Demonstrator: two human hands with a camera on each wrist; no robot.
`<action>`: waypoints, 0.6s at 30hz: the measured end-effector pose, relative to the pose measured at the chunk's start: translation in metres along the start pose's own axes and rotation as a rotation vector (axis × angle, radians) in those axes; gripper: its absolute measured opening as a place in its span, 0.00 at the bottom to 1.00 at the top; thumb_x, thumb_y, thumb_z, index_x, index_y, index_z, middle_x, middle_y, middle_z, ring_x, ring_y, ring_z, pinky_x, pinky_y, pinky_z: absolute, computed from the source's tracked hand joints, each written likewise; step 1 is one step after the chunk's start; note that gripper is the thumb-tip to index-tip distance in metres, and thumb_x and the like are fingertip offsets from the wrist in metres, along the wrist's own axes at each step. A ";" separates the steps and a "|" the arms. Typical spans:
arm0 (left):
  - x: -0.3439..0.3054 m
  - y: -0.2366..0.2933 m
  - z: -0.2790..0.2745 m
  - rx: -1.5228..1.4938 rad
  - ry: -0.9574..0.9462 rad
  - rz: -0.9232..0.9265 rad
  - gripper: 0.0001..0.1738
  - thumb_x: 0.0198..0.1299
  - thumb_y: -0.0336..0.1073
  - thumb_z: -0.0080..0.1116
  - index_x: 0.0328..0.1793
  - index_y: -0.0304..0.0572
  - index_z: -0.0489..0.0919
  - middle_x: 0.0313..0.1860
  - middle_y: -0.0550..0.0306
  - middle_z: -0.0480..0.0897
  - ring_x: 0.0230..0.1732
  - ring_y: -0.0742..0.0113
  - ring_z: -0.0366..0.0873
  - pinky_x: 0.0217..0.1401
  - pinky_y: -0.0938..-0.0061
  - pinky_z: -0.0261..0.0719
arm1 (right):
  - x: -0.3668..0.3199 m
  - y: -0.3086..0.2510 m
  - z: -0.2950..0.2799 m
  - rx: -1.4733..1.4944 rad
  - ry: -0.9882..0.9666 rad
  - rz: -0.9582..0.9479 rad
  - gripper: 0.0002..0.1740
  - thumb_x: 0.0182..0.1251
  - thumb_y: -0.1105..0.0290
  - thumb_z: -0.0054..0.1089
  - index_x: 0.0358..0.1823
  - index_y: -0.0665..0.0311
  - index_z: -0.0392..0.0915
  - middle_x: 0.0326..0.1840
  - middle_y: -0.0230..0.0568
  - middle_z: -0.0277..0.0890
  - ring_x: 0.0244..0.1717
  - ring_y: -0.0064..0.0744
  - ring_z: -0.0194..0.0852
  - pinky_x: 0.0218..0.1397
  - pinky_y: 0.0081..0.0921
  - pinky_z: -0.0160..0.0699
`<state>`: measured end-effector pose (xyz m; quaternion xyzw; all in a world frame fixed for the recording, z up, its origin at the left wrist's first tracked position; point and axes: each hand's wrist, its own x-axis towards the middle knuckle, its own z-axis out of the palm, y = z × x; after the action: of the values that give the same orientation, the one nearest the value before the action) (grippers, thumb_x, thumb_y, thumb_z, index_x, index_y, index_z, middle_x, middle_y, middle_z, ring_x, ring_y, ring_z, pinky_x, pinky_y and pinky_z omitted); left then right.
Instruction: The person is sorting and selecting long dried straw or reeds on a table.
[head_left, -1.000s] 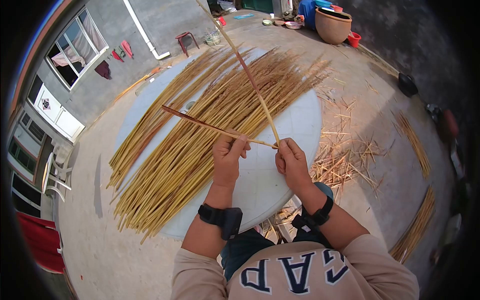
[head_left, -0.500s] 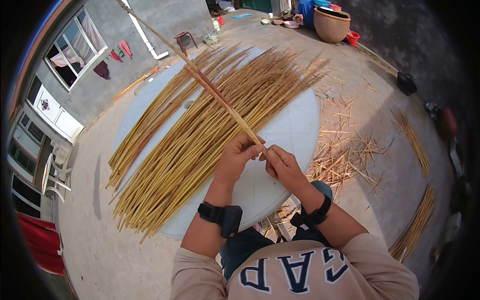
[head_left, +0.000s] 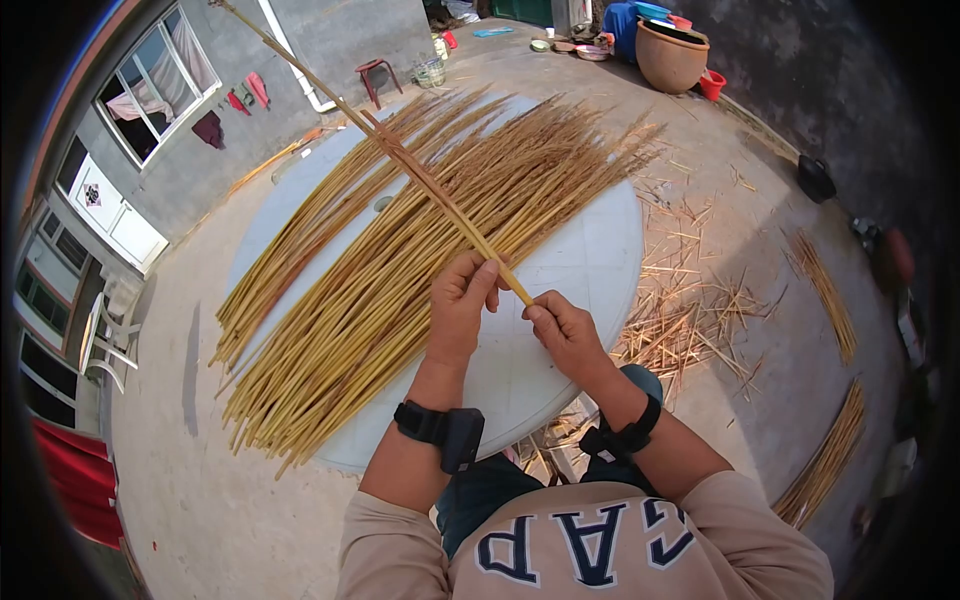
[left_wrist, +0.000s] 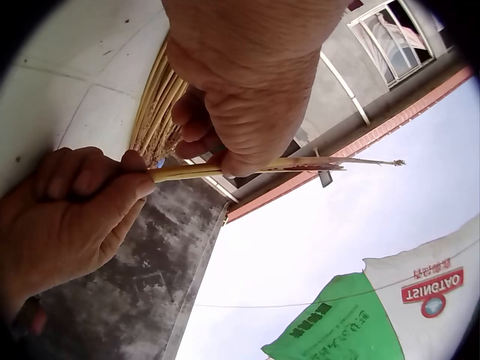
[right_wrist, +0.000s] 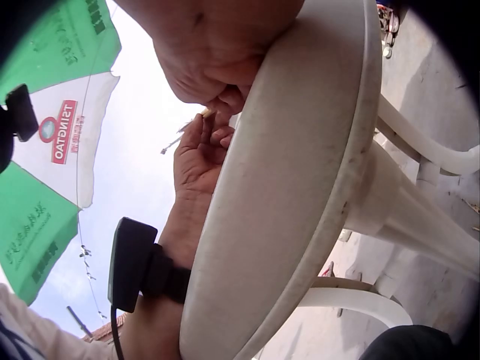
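Note:
A long plant stalk (head_left: 452, 212) with a reddish-brown strip of husk along it slants up and left from the hands. My left hand (head_left: 460, 305) pinches it between thumb and fingers a little above its lower end. At that lower end my right hand (head_left: 568, 335) grips the stalk with thumb and curled fingers. In the left wrist view the stalk's pale shaft (left_wrist: 187, 172) runs between both hands. Beneath, a broad pile of similar stalks (head_left: 370, 290) with feathery brown tops lies on the round white table (head_left: 575, 265).
Husk scraps (head_left: 690, 325) litter the ground right of the table. Two stalk bundles lie farther right, one of them the nearer bundle (head_left: 825, 460). A large clay pot (head_left: 672, 62) stands at the back, a red stool (head_left: 375, 80) by the wall. A green-and-white umbrella (left_wrist: 337, 315) hangs overhead.
One second ago the husk strip in the left hand crossed the stalk in the right at an angle. Now both lie together, tilted left, and the left hand has shifted slightly up from the right.

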<state>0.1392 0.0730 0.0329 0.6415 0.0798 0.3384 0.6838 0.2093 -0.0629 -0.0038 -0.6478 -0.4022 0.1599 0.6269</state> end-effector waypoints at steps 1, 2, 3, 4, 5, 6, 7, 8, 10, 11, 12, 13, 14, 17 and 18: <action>0.000 0.000 -0.001 0.008 -0.009 0.009 0.11 0.62 0.35 0.49 0.40 0.34 0.78 0.24 0.60 0.76 0.20 0.81 0.64 0.21 0.87 0.63 | 0.000 -0.001 0.000 -0.025 0.027 -0.023 0.11 0.67 0.65 0.47 0.34 0.65 0.72 0.15 0.33 0.65 0.18 0.21 0.62 0.22 0.20 0.63; 0.000 -0.001 -0.001 0.016 -0.017 0.017 0.11 0.63 0.35 0.49 0.40 0.33 0.78 0.24 0.59 0.77 0.20 0.81 0.64 0.21 0.87 0.63 | 0.000 -0.001 0.000 -0.026 0.025 -0.023 0.11 0.67 0.65 0.47 0.34 0.65 0.72 0.15 0.33 0.65 0.18 0.21 0.62 0.22 0.20 0.63; 0.000 -0.001 -0.002 0.015 -0.016 0.017 0.11 0.63 0.35 0.49 0.40 0.33 0.78 0.24 0.59 0.77 0.20 0.81 0.64 0.21 0.87 0.63 | 0.000 -0.001 0.000 -0.015 0.012 0.003 0.11 0.67 0.65 0.46 0.34 0.65 0.72 0.15 0.34 0.65 0.18 0.21 0.62 0.23 0.20 0.63; 0.000 0.000 -0.001 0.015 -0.026 0.019 0.12 0.63 0.35 0.48 0.40 0.33 0.78 0.24 0.59 0.77 0.20 0.81 0.65 0.21 0.87 0.63 | 0.000 -0.001 -0.001 -0.004 0.000 0.028 0.11 0.68 0.65 0.46 0.34 0.65 0.71 0.15 0.34 0.65 0.18 0.22 0.62 0.23 0.20 0.63; 0.000 0.001 -0.001 0.016 -0.036 0.022 0.12 0.63 0.35 0.48 0.40 0.33 0.78 0.24 0.59 0.77 0.20 0.81 0.65 0.22 0.87 0.64 | 0.000 -0.001 -0.001 -0.005 0.000 0.028 0.11 0.68 0.65 0.46 0.34 0.65 0.71 0.15 0.34 0.65 0.18 0.22 0.62 0.23 0.20 0.63; 0.000 0.002 -0.001 0.015 -0.037 0.022 0.12 0.63 0.35 0.48 0.40 0.33 0.78 0.24 0.59 0.77 0.20 0.81 0.65 0.22 0.87 0.64 | 0.000 0.000 -0.001 0.021 -0.005 0.039 0.11 0.68 0.64 0.46 0.33 0.65 0.71 0.15 0.33 0.64 0.18 0.20 0.62 0.22 0.19 0.62; -0.001 0.002 -0.001 0.008 -0.045 0.015 0.12 0.63 0.34 0.47 0.41 0.32 0.78 0.25 0.59 0.77 0.21 0.81 0.65 0.22 0.87 0.64 | -0.001 0.001 -0.002 0.048 -0.011 0.049 0.12 0.68 0.64 0.45 0.33 0.65 0.71 0.15 0.32 0.64 0.18 0.19 0.61 0.22 0.19 0.61; -0.001 0.003 -0.001 0.001 -0.052 0.008 0.12 0.64 0.34 0.47 0.42 0.32 0.78 0.25 0.58 0.77 0.21 0.81 0.65 0.23 0.86 0.64 | 0.000 0.002 -0.002 0.048 -0.010 0.049 0.12 0.68 0.64 0.45 0.33 0.65 0.71 0.15 0.32 0.64 0.18 0.19 0.61 0.22 0.19 0.61; -0.002 0.004 0.001 0.006 -0.053 0.005 0.13 0.64 0.34 0.46 0.42 0.31 0.77 0.25 0.57 0.77 0.21 0.80 0.66 0.23 0.86 0.65 | 0.000 0.003 -0.005 0.156 -0.052 0.111 0.13 0.68 0.62 0.45 0.32 0.64 0.71 0.15 0.29 0.62 0.18 0.17 0.59 0.21 0.17 0.59; -0.002 0.005 0.001 0.011 -0.054 0.003 0.13 0.64 0.34 0.45 0.42 0.30 0.76 0.26 0.57 0.77 0.21 0.79 0.67 0.24 0.86 0.66 | 0.000 0.003 -0.006 0.156 -0.052 0.111 0.13 0.68 0.62 0.45 0.32 0.64 0.71 0.15 0.29 0.62 0.18 0.17 0.59 0.21 0.17 0.59; -0.002 0.005 0.001 0.011 -0.054 0.002 0.13 0.64 0.34 0.45 0.42 0.30 0.76 0.26 0.57 0.77 0.21 0.79 0.67 0.24 0.86 0.66 | 0.000 0.002 -0.007 0.195 -0.071 0.134 0.13 0.68 0.62 0.45 0.32 0.63 0.71 0.15 0.28 0.62 0.18 0.16 0.58 0.21 0.16 0.59; -0.002 0.005 0.001 -0.003 -0.068 0.003 0.13 0.64 0.34 0.45 0.43 0.30 0.76 0.26 0.56 0.77 0.21 0.79 0.67 0.24 0.86 0.66 | 0.000 0.001 -0.007 0.233 -0.091 0.156 0.13 0.68 0.61 0.45 0.31 0.63 0.71 0.15 0.27 0.61 0.18 0.15 0.57 0.21 0.15 0.58; -0.002 0.005 0.000 -0.017 -0.082 0.003 0.14 0.64 0.34 0.45 0.43 0.30 0.76 0.27 0.56 0.77 0.21 0.78 0.67 0.24 0.86 0.67 | 0.000 0.001 -0.008 0.233 -0.091 0.156 0.13 0.68 0.61 0.45 0.31 0.63 0.71 0.15 0.27 0.61 0.18 0.15 0.57 0.21 0.15 0.58; -0.001 0.004 0.000 -0.043 -0.085 -0.015 0.13 0.64 0.33 0.45 0.46 0.32 0.77 0.27 0.57 0.78 0.22 0.79 0.66 0.26 0.86 0.66 | 0.000 0.002 -0.006 0.241 -0.089 0.166 0.13 0.68 0.62 0.45 0.32 0.64 0.71 0.15 0.29 0.62 0.18 0.16 0.59 0.21 0.16 0.59; -0.001 0.003 0.000 -0.043 -0.085 -0.014 0.13 0.64 0.33 0.45 0.46 0.32 0.77 0.27 0.57 0.78 0.22 0.79 0.66 0.26 0.86 0.66 | 0.000 0.001 -0.004 0.149 -0.042 0.118 0.12 0.68 0.63 0.46 0.32 0.64 0.71 0.15 0.30 0.63 0.18 0.17 0.60 0.22 0.17 0.60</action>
<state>0.1374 0.0724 0.0357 0.6398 0.0480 0.3076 0.7026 0.2122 -0.0657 -0.0045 -0.6184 -0.3634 0.2397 0.6543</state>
